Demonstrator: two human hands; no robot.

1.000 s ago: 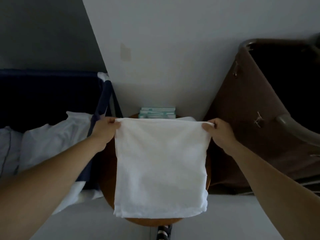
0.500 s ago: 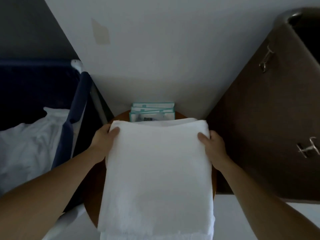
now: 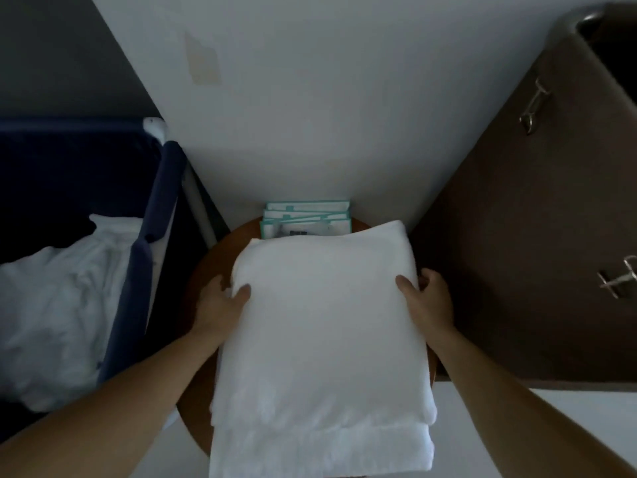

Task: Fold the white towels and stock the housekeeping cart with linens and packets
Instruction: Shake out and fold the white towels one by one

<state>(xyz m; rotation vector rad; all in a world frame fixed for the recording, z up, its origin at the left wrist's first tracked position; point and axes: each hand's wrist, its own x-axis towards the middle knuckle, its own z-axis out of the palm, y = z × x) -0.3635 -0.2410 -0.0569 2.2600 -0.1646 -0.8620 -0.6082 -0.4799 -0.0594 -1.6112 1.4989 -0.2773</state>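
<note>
A folded white towel (image 3: pixel 324 326) lies on top of another folded towel (image 3: pixel 320 450) on a round brown table (image 3: pixel 213 270). My left hand (image 3: pixel 220 305) grips the top towel's left edge, thumb on top and fingers tucked underneath. My right hand (image 3: pixel 425 301) grips its right edge the same way. Behind the towels, several teal-edged white packets (image 3: pixel 306 219) stand against the wall.
A navy fabric laundry bin (image 3: pixel 151 243) holding crumpled white linen (image 3: pixel 65 312) stands at the left. A brown cabinet (image 3: pixel 524 236) with metal clips (image 3: pixel 532 108) fills the right. A white wall is straight ahead, and pale floor shows at the bottom right.
The towel, held up hanging by its top corners a second ago, now lies flat on the stack. Both hands have slid from the far corners to the side edges.
</note>
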